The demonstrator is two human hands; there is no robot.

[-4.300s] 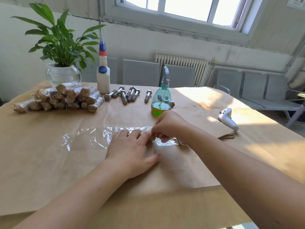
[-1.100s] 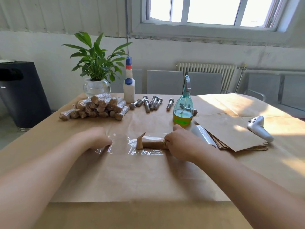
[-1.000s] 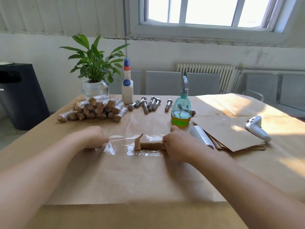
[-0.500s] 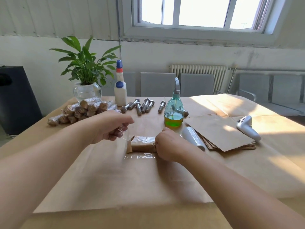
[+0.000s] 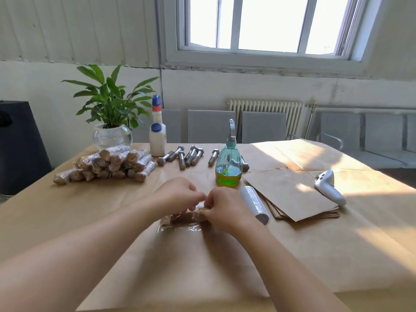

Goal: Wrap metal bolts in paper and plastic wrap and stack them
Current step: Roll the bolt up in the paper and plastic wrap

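Observation:
A paper-wrapped bolt [image 5: 180, 219] lies on a sheet of plastic wrap [image 5: 177, 228] in the middle of the paper-covered table [image 5: 202, 266]. My left hand [image 5: 177, 195] and my right hand [image 5: 222, 210] meet over its right end, and their fingers pinch the wrap there. The bolt's left end shows under my left wrist; the right end is hidden by my fingers. A pile of wrapped bolts [image 5: 108, 164] sits at the back left. Several bare bolts [image 5: 186, 156] lie at the back centre. A roll of plastic wrap [image 5: 254, 203] rests just right of my right hand.
A stack of brown paper sheets [image 5: 290, 194] lies at the right, with a white controller [image 5: 328, 186] beyond it. A green spray bottle [image 5: 228, 165], a white glue bottle [image 5: 157, 136] and a potted plant [image 5: 112, 122] stand along the back. A black bin [image 5: 20, 149] stands left of the table.
My left hand has carried the free end of the plastic wrap from the left over the bolt and now meets my right hand. My right hand stayed at the bolt's right end.

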